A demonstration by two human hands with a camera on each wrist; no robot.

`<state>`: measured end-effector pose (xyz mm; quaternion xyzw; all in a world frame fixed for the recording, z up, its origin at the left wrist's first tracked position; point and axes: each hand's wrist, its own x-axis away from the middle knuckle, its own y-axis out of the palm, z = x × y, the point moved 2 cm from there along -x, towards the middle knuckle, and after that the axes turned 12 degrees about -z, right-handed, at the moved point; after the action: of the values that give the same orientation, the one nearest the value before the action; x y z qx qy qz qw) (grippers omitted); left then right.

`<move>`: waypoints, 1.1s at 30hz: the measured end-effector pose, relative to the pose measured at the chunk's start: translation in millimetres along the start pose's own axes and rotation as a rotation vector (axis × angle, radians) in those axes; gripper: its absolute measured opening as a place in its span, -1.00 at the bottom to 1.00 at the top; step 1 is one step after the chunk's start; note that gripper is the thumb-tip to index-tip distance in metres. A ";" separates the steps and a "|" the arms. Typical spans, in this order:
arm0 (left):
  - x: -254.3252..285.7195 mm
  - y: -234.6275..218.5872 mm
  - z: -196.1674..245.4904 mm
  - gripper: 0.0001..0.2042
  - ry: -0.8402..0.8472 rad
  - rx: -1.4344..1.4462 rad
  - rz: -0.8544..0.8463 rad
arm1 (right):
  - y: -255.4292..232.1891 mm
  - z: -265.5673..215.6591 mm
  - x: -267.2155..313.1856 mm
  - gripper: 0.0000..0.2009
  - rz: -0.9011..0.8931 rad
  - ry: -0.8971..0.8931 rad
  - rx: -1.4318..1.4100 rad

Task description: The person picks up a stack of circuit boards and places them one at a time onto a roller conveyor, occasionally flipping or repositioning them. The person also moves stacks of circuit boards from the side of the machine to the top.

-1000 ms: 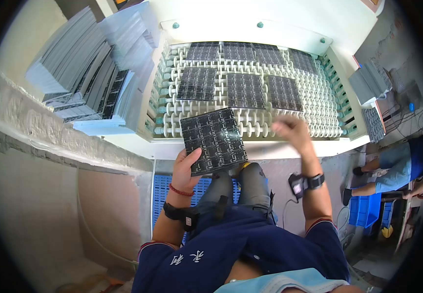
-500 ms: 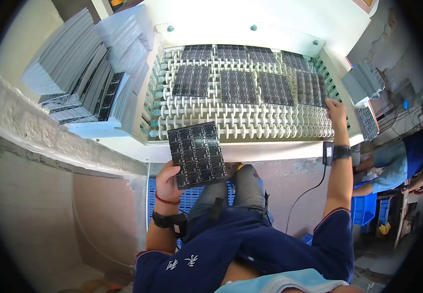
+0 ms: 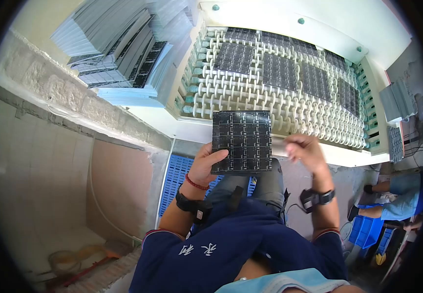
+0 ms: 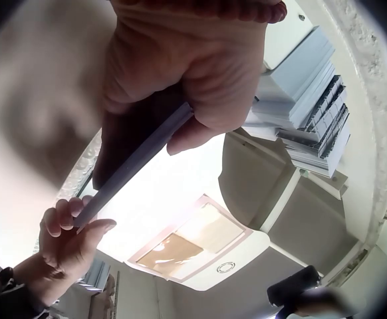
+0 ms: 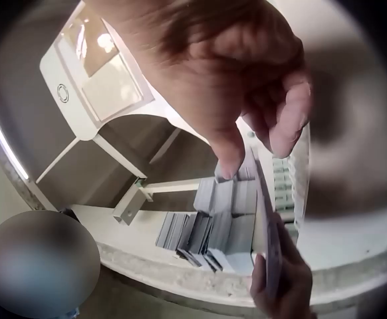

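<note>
My left hand point(image 3: 209, 163) grips a thin stack of black circuit boards point(image 3: 242, 136) by its left edge, thumb on top. The stack is held in front of the roller conveyor's near edge. Its thickness shows edge-on in the left wrist view, where the board stack point(image 4: 140, 156) sits between thumb and fingers. To the right of the stack is my right hand point(image 3: 306, 152), blurred, with loosely bent fingers and nothing between them. In the right wrist view, the right thumb and fingers point(image 5: 230, 149) are spread apart close to the stack's edge.
Beyond the hands, white conveyor rollers point(image 3: 250, 100) carry rows of boards, including a board point(image 3: 348, 96) at the right. Tall stacks of boards point(image 3: 118, 44) stand at the left, with another stack point(image 3: 397, 100) at the right. A person's legs point(image 3: 399, 195) and blue crates point(image 3: 366, 230) are at far right.
The right hand set a board at the right end of the near row, let go, and came back left towards the held stack. The boards have moved farther in; the head view has shifted.
</note>
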<state>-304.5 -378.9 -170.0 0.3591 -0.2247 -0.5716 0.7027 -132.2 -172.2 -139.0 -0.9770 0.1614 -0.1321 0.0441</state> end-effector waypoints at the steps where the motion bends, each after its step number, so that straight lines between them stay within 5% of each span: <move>1: -0.1 0.4 -2.2 -0.74 -0.004 0.003 -0.001 | 21.0 1.5 -1.3 -0.78 -0.090 0.029 -0.160; 13: 2.2 -10.6 -11.9 -0.78 -0.032 0.009 0.047 | 57.6 18.8 -1.2 -0.85 0.048 0.099 -0.179; 22: 31.1 -30.0 17.0 -0.58 0.084 0.209 0.002 | -11.9 27.7 7.3 -0.81 0.447 -0.099 -0.334; 33: 54.4 -24.9 20.3 -0.64 0.107 0.170 0.052 | 58.8 -27.8 -104.4 -0.81 0.179 -0.034 -0.228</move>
<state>-321.8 -438.6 -181.2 0.4415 -0.2437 -0.5119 0.6954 -252.9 -194.8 -145.4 -0.9595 0.2609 -0.0918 -0.0529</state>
